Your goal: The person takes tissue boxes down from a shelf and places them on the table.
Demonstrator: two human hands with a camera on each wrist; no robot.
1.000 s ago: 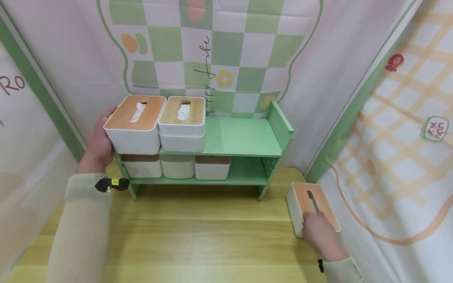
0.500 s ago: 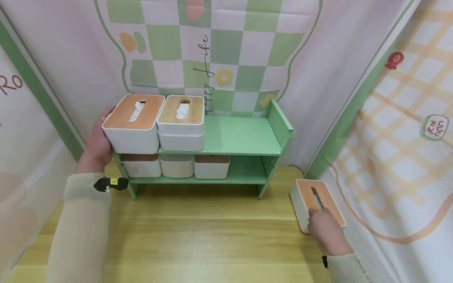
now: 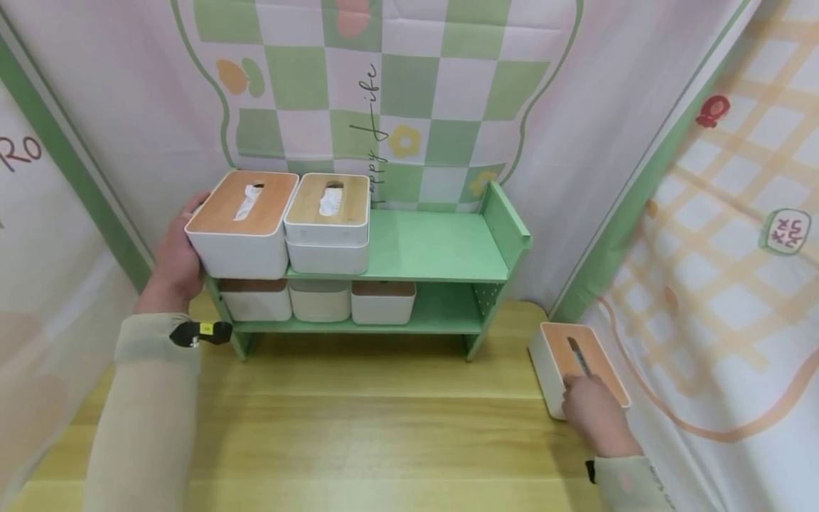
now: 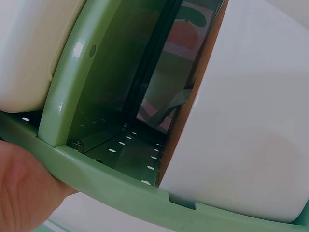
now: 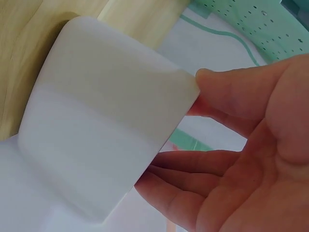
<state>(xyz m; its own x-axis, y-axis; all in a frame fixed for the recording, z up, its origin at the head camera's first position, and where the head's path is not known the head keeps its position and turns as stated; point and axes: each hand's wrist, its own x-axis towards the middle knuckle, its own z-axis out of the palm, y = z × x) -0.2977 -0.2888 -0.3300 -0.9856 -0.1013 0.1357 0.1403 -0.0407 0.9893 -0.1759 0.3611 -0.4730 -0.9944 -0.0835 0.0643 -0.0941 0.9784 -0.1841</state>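
Fingers [image 5: 186, 164] and thumb of the person's right hand [image 3: 598, 412] grip the edge of a white rectangular box with a slotted wood-toned lid [image 3: 596, 358] at the right of a wood-grained bench [image 3: 358, 427]. The left hand [image 3: 179, 263], its fingers partly hidden and their hold unclear, flanks a white, tan-lidded tissue box [image 3: 238, 252] atop a green two-tier shelf [image 3: 441, 245].

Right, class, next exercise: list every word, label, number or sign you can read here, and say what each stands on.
"appy Life": back curtain, running upward; its start is hidden behind a tissue box.
"Ro": left curtain, at the picture's edge.
Red marks on a sign-like patch, right curtain: unreadable.
Yellow label, left wrist strap: too small.
Right sleeve print: too small.
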